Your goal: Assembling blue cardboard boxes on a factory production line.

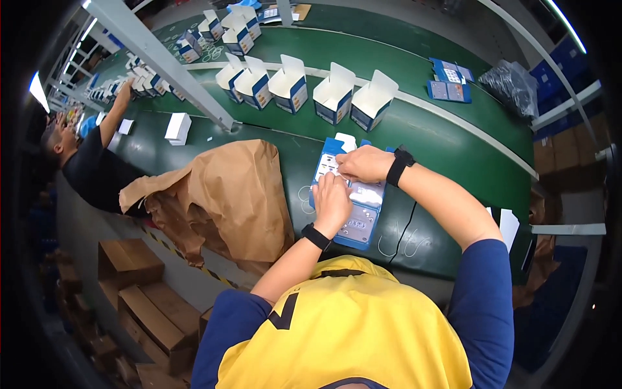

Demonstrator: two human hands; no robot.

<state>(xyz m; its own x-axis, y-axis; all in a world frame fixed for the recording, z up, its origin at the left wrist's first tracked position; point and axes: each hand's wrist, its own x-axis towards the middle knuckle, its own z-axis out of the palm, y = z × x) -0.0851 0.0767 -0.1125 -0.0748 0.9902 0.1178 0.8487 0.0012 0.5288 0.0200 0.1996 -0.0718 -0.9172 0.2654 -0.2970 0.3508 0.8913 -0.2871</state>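
A long blue folder-like sheet (355, 235) lies spread on the green table in front of me. It carries a white panel with small dark pictures (325, 166) and grey, shiny, clear-covered sections with small parts. My left hand (333, 202) rests on its left side, fingers stretched over the lower part of the white panel. Close above it, my right hand (367, 163) bends over the sheet's upper part. Its fingers are drawn together, and what they pinch, if anything, is hidden. The fingertips of both hands nearly meet.
Several open white-and-blue boxes (288, 86) stand in a row beyond the sheet. Crumpled brown paper (236, 194) bulges over the table edge at left, near a white stack (178, 128). Another blue sheet (448, 91) lies far right. A person (91, 162) works at far left.
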